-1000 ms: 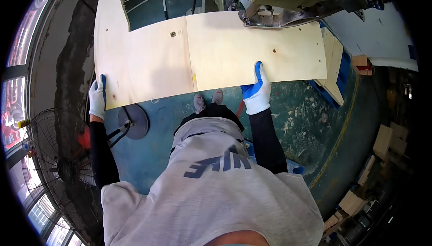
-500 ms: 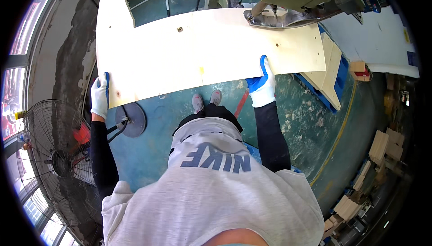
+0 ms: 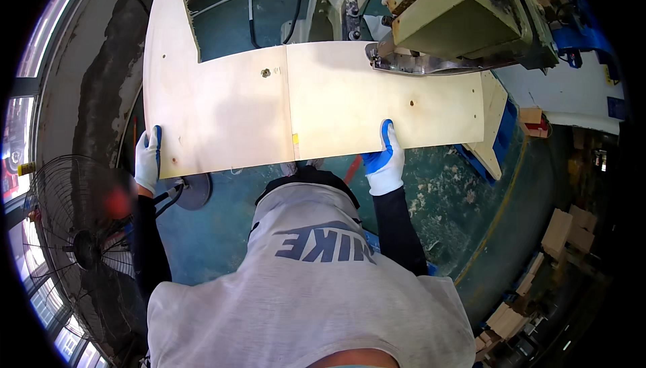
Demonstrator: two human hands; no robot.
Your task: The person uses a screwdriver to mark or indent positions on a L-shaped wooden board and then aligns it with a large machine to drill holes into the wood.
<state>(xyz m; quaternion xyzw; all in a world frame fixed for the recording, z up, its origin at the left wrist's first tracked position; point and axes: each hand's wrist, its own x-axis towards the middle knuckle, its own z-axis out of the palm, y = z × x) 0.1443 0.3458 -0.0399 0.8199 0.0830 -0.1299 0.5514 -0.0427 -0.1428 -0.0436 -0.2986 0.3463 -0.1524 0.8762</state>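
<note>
**Desk:** While the head camera looks straight down, what fills the middle?

**Photographer:** A pale plywood panel [image 3: 303,109], held flat at about waist height, running left to right across the view. A seam crosses it near the middle, and its far-left end juts away from the person in a tall tab. Small dark holes dot the face.

**Desk:** And the hands?

**Photographer:** Both wear white gloves with blue coating. The left hand [image 3: 147,159] clasps the panel's near-left corner, fingers wrapped on the edge, thumb lying on top. The right hand [image 3: 385,161] grips the near edge right of the seam, blue thumb pressed on the top face, fingers curled beneath, out of sight. Black sleeves run back to a grey shirt [image 3: 309,294] at the lower frame.

**Desk:** Where does the far edge sit?

**Photographer:** Its far-right part lies under the metal foot [image 3: 431,65] of a beige machine [image 3: 451,11]; whether foot and wood touch, I cannot tell. Just past the panel's right end, a stack of similar boards [image 3: 494,119] rests on a blue pallet [image 3: 501,142].

**Desk:** Surroundings?

**Photographer:** A green, worn floor [image 3: 431,200] below. A black fan [image 3: 81,247] stands at the left, its round base [image 3: 192,190] near the left hand. Cardboard boxes [image 3: 568,230] sit well apart at the right, and a white sheet [image 3: 558,92] lies beyond the machine.
</note>
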